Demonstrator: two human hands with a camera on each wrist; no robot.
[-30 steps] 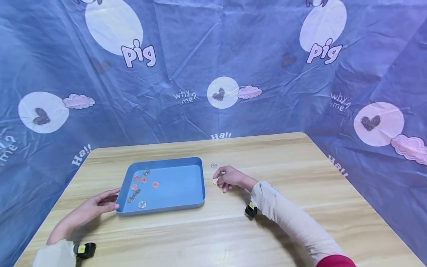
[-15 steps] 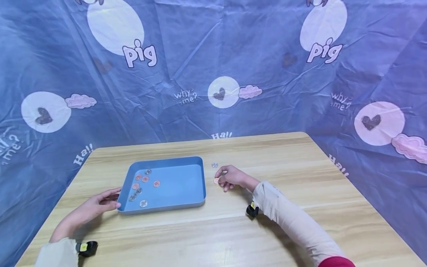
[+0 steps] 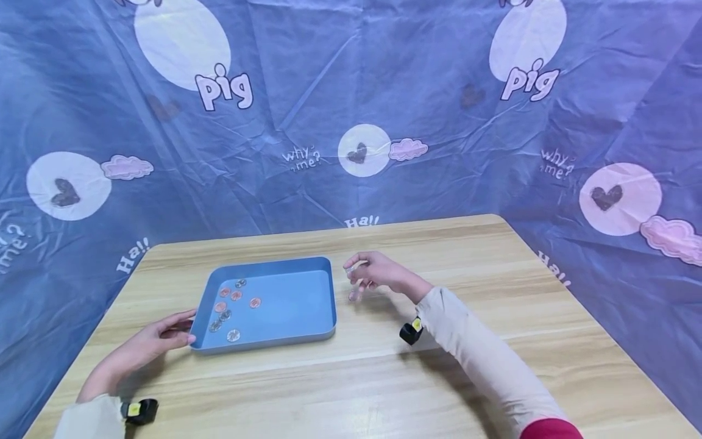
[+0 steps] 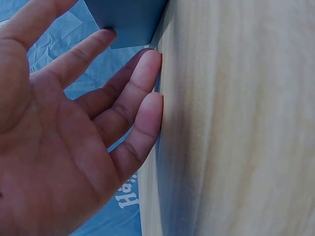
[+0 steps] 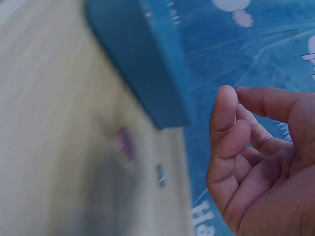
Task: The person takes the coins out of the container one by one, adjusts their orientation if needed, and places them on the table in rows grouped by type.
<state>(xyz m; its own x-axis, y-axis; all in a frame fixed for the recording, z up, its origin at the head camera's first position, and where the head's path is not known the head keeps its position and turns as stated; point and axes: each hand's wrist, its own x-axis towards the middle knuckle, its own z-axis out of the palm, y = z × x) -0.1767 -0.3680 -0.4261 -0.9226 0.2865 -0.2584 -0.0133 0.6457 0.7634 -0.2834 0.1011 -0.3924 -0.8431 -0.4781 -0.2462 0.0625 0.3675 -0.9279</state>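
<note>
A shallow blue tray [image 3: 290,299] lies on the table's left half, with several silver and copper coins [image 3: 236,296] toward its left side. My left hand [image 3: 148,344] is at the tray's left near corner, fingertips touching its outer wall. In the left wrist view, the lower fingers of the left hand [image 4: 93,113] rest on the wood, loosely bent. My right hand [image 3: 378,271] hovers right of the tray, its thumb near the bent index finger. No coin shows between those fingertips. Below it is a copper coin [image 5: 124,143], blurred; a silver coin [image 5: 161,175] lies farther off.
The wooden table [image 3: 395,378] has rounded far corners. A blue printed cloth [image 3: 301,91] hangs behind it and along both sides. Black wrist cameras [image 3: 411,330] sit at both wrists.
My right hand has risen slightly and moved away from me, from pinching the copper coin toward the silver one. The copper coin is out of its fingers. The left hand stays at the tray.
</note>
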